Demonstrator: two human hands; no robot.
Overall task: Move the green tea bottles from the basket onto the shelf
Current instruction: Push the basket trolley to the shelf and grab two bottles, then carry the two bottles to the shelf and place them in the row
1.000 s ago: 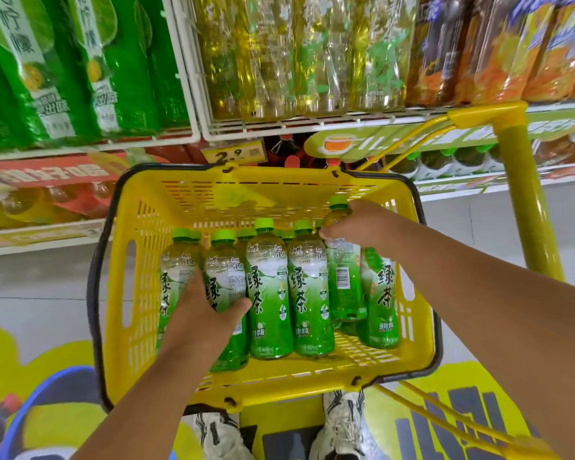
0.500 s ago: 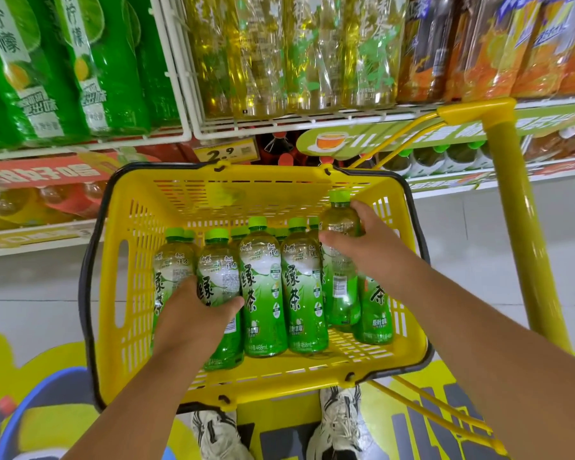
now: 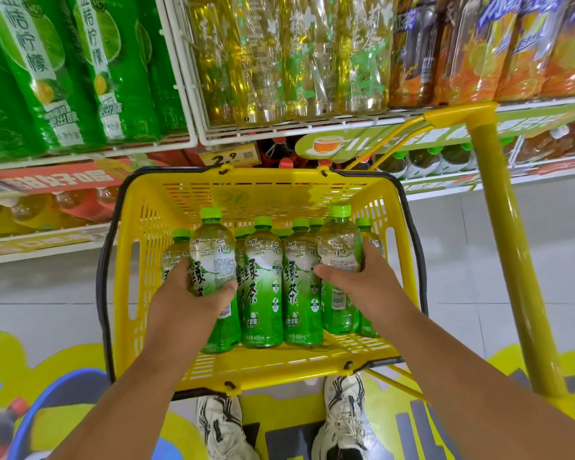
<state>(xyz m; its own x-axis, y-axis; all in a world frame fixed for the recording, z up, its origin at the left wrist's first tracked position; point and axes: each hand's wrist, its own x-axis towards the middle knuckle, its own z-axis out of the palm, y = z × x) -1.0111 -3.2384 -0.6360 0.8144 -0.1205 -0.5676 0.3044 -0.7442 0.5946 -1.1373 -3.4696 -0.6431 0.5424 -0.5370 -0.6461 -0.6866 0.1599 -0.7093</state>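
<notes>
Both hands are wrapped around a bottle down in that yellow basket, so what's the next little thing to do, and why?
Probably lift both straight up. The left hand grips one green tea bottle, the right hand another; their caps already stand above the neighbours but below the basket rim, so they must clear it first.

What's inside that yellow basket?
The yellow basket holds green tea bottles standing upright. The left hand and right hand each grip one. A back row is mostly hidden, so no exact count.
</notes>
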